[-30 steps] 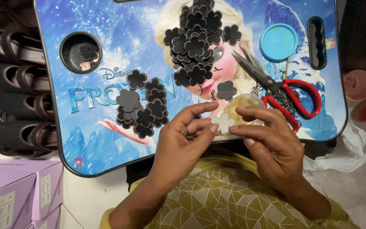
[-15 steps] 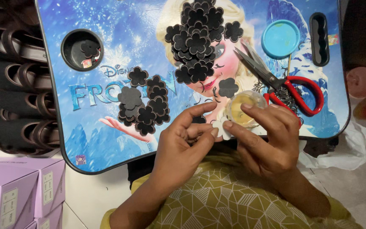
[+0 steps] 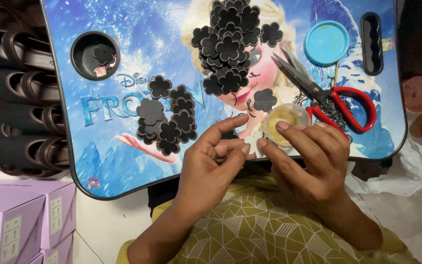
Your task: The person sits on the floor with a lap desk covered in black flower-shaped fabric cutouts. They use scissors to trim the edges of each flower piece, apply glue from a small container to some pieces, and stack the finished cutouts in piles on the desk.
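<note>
White flower-shaped cutout (image 3: 254, 142) ×1, pinched by both hands: left (image 3: 211, 161), right (image 3: 308, 161) | red-handled scissors (image 3: 338, 105) ×1 | round blue lid (image 3: 326, 43) ×1

A blue lap table (image 3: 123, 161) with a dark rim and a printed cartoon picture fills most of the view. It has a round cup hole (image 3: 95, 55) near its left edge and a narrow slot (image 3: 371, 43) near its right edge. To the left, a stack of black moulded pieces (image 3: 15, 98) lies on a pale floor (image 3: 108, 225). Lilac cardboard boxes (image 3: 20, 220) sit at the lower left. At the right edge are a pink toy (image 3: 418, 95) and a crumpled white plastic bag (image 3: 396, 171). The light is even and soft.
</note>
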